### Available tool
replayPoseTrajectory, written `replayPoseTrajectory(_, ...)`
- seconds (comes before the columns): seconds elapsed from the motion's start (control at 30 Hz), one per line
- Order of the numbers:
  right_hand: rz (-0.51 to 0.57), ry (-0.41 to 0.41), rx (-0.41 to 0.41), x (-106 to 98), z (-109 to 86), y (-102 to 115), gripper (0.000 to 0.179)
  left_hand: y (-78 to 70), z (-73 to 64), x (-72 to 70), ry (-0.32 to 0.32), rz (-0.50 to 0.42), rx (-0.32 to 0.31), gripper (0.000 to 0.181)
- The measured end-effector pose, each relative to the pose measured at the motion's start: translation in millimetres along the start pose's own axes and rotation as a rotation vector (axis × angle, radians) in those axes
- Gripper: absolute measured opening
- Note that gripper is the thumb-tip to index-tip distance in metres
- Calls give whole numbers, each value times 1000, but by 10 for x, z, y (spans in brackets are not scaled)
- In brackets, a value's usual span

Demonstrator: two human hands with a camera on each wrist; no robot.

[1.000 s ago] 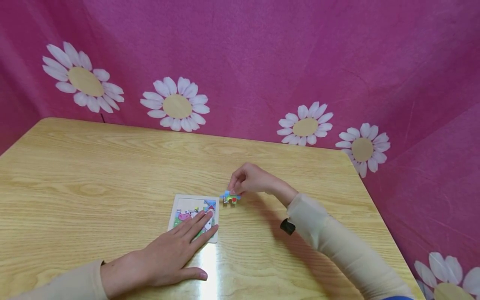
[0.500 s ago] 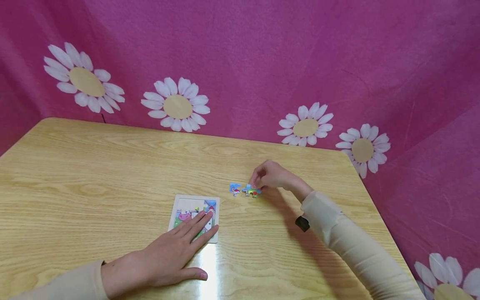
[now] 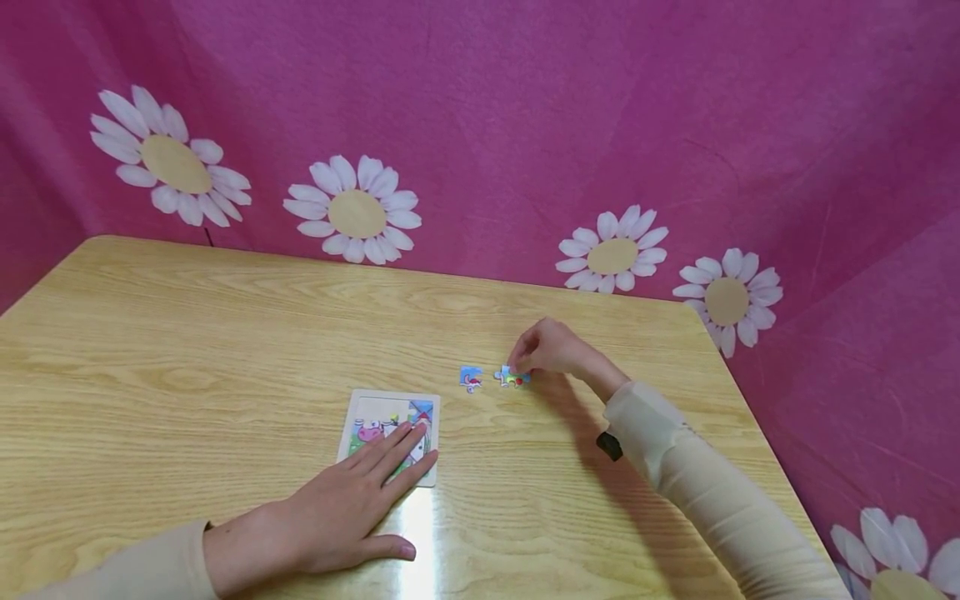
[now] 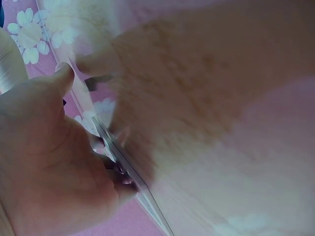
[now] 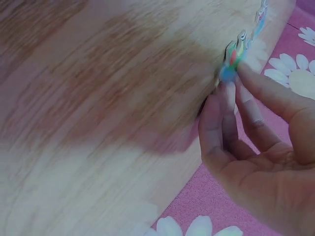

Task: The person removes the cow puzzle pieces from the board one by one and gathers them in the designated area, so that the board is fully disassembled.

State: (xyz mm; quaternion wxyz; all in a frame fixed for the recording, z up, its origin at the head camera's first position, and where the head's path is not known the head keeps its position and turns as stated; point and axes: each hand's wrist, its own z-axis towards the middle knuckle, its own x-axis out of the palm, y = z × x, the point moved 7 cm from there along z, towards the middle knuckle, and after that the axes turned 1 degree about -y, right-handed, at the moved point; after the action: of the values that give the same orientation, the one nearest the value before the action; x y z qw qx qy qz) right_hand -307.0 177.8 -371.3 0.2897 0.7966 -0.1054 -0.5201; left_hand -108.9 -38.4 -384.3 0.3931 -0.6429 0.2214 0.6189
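Note:
A small puzzle board (image 3: 432, 481) with a pale frame and a cow picture lies on the table. My left hand (image 3: 330, 508) rests on it with straight, spread fingers, covering its lower part; the upper part inside the frame shows plain backing. In the left wrist view those fingers lie along the board (image 4: 129, 169). My right hand (image 3: 551, 346) pinches a puzzle piece (image 3: 513, 379) in blue, green and red, low over the table; the right wrist view shows this puzzle piece (image 5: 231, 64) between thumb and fingertips. Just left of it lies another puzzle piece (image 3: 471, 378), blue with red.
The light wood table (image 3: 187, 358) extends widely around the board, with its back edge against a magenta curtain (image 3: 480, 125) printed with white daisies. A dark object (image 3: 609, 446) sits under the right wrist.
My right hand has moved right and away from the board with its puzzle piece. This uncovers the blue and red piece on the table. My left hand stays put.

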Motion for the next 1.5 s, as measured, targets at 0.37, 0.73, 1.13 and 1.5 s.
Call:
replayPoseTrajectory(0.37,-34,-7,-55,13,-7,3,5,7,1,16,9,7,-3,84)
replayPoseTrajectory(0.73,109,-28,-159,-17,-130,246,10,-11,-1,12,-11,54,15,83)
replayPoseTrajectory(1.13,157,126,-289,487,-145,782,9,-31,-39,66,10,2,5,85)
replayPoseTrajectory(1.5,109,180,-346,694,-111,999,8,-96,-118,51,-48,58,41,84)
